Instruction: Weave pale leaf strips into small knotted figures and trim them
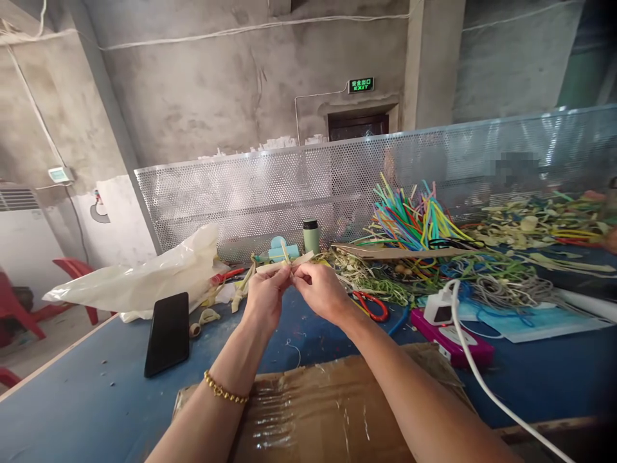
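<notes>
Holding a pale strip (303,259) nearer than the green flask (311,238) and a little to its left, with ends poking out above the fingers. Pinching with the left hand (267,292) and the right hand (322,294) together, fingertips almost meeting, grip clenched on the strip in both; cannot tell whether in one piece or several. Wearing a gold beaded bracelet (224,392) on the left wrist. Working above a blue desk (72,405), with a cardboard sheet (328,411) lying well nearer than the flask. Has a black phone (168,334) to the left of the flask and nearer, a whitish plastic bag (164,276) farther off on that same left side, and a light-blue object (283,253) just left of the flask. Has colourful strands (419,218) heaped to the right of the flask, a magenta box (457,344) to the right and nearer, and a perforated metal panel (241,199) behind.
</notes>
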Demonstrator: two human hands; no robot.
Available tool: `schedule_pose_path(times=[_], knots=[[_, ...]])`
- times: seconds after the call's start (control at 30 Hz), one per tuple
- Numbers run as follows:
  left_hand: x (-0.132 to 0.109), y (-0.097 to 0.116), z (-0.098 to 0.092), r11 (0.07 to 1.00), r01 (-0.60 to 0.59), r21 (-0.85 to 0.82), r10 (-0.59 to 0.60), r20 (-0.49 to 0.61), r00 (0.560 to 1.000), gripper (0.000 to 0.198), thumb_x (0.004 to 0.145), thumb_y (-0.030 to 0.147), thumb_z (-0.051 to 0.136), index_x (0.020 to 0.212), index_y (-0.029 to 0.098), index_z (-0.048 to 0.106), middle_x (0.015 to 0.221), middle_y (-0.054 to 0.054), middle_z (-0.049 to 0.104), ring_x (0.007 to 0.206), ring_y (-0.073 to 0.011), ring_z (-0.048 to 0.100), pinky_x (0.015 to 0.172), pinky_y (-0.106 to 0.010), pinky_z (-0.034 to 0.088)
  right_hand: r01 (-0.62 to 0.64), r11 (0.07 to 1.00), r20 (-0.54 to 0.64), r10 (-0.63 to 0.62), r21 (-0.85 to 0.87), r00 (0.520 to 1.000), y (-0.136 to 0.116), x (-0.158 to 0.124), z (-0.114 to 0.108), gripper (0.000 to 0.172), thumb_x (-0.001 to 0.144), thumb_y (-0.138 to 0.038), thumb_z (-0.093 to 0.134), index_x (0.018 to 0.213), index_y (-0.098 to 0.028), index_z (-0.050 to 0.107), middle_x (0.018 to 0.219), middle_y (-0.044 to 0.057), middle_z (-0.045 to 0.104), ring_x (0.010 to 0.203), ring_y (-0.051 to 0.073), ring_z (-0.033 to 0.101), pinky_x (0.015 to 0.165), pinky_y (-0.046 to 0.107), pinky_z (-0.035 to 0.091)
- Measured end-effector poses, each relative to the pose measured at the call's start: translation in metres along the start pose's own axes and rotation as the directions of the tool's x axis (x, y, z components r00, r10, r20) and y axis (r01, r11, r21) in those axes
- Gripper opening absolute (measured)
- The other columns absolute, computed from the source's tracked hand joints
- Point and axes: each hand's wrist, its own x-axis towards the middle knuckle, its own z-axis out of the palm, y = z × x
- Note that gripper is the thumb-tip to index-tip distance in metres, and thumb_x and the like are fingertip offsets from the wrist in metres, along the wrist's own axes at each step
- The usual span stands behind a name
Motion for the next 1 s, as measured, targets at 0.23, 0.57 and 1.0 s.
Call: schedule_pose_path(times=[0.23,0.57,1.0], knots=[[0.002,-0.003,0.001,0.998,-0.047,-0.048,0.04,-0.137,0.99,0.011,0.063,0.016,0.082,0.061,0.009,0.073,0.057,-0.004,0.067,0.056,-0.0099,0.058,0.063,-0.025,0.047,0.041,0.995,0.004,-0.042,0.088,0.999,0.0,0.0,0.004,0.022,0.084,-0.017,0.06,0.062,-0.018,0.058,0.063,0.001,0.061,0.056,0.013,0.044,0.056,0.027,0.027],[-0.002,0.01,0.002,0.995,-0.099,-0.012,0.098,-0.095,0.991,0.011,0.063,0.014,0.08,0.061,0.012,0.07,0.062,-0.003,0.069,0.068,-0.016,0.067,0.075,-0.03,0.052,0.065,0.991,0.03,-0.069,0.118,0.997,-0.005,-0.002,0.002,0.028,0.085,-0.019,0.058,0.057,-0.019,0.052,0.057,-0.002,0.052,0.054,0.012,0.039,0.056,0.027,0.026],[-0.011,0.01,0.009,0.961,0.124,0.247,-0.17,0.177,0.969,0.016,0.064,0.027,0.08,0.064,0.012,0.072,0.062,-0.008,0.071,0.067,-0.0243,0.071,0.073,-0.037,0.055,-0.121,0.908,-0.012,0.137,0.401,0.99,0.023,0.011,-0.019,0.025,0.075,-0.037,0.065,0.062,-0.017,0.06,0.059,-0.001,0.055,0.058,0.014,0.047,0.055,0.026,0.034]])
